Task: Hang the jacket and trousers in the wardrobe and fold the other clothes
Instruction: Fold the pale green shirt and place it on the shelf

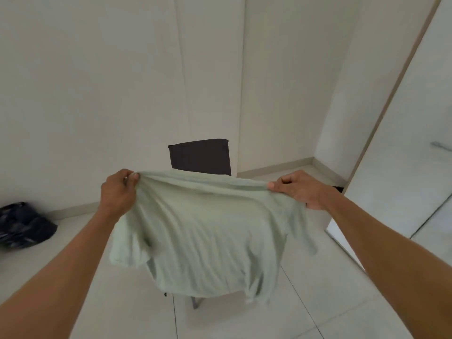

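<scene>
White-tiled floor (318, 302), dark chair (200, 157) — pale green shirt (203, 231) held aloft, left hand (119, 189) and right hand (300, 189) fingers pinching its shoulders.

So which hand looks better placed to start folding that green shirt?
Probably neither alone. The left hand and the right hand each pinch a top corner of the shirt, level and spread apart above the chair. If one must lead, I can't tell which.
</scene>
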